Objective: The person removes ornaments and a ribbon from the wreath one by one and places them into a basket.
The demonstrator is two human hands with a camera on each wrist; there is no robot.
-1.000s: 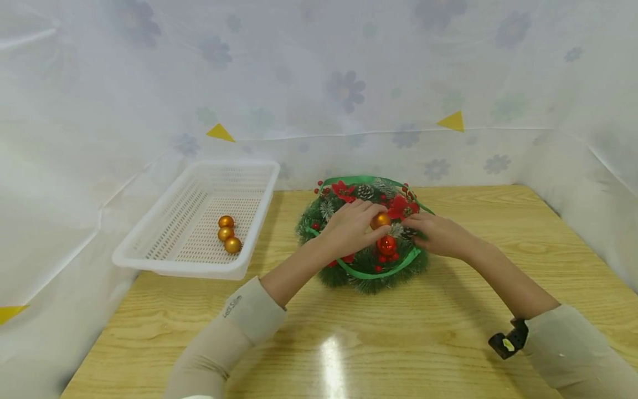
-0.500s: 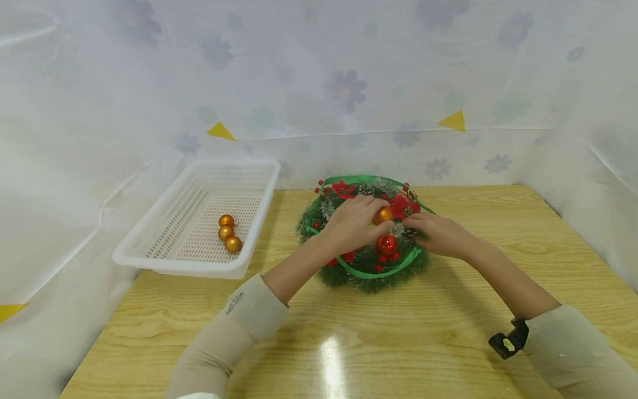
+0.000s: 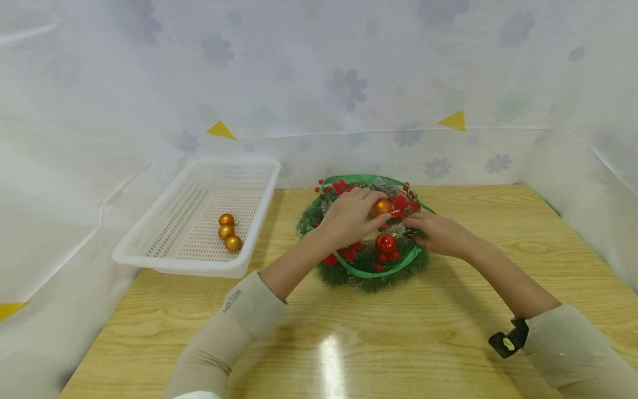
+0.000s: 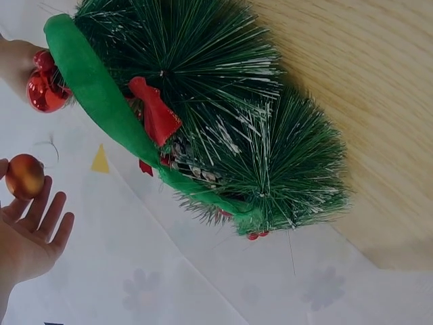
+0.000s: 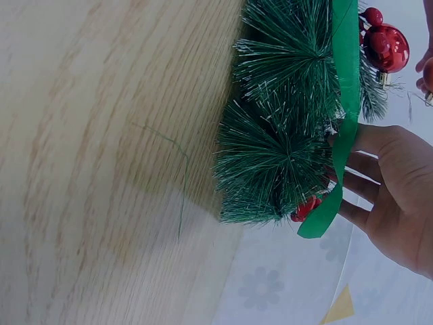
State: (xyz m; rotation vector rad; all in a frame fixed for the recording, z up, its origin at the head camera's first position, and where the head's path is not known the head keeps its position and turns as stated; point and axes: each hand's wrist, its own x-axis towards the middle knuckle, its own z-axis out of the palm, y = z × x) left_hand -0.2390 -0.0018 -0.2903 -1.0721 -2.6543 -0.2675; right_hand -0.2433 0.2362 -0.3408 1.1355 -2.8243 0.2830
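In the head view, my left hand [image 3: 346,217] pinches a matte gold Christmas ball [image 3: 381,207] above the wreath. The left wrist view shows this gold ball [image 4: 25,177] between thumb and fingers, with a thin loop beside it. My right hand [image 3: 441,235] holds the right side of the green Christmas wreath [image 3: 371,284]. In the right wrist view the fingers of this hand [image 5: 406,193] reach into the needles beside a green ribbon [image 5: 345,88]; their tips are hidden. A shiny red ball [image 3: 386,243] sits on the wreath, near red fabric flowers [image 3: 402,206].
On the left stands a white perforated plastic basket [image 3: 199,267] with three gold balls [image 3: 226,231] in it. The wreath lies on a wood-grain table [image 3: 389,343], with a flower-patterned sheet [image 3: 319,83] hanging behind it. A green thread [image 5: 183,169] appears in the right wrist view.
My left hand has lifted slightly toward the back with the gold ball, uncovering more of the wreath below. The right hand has stayed on the wreath's right side.
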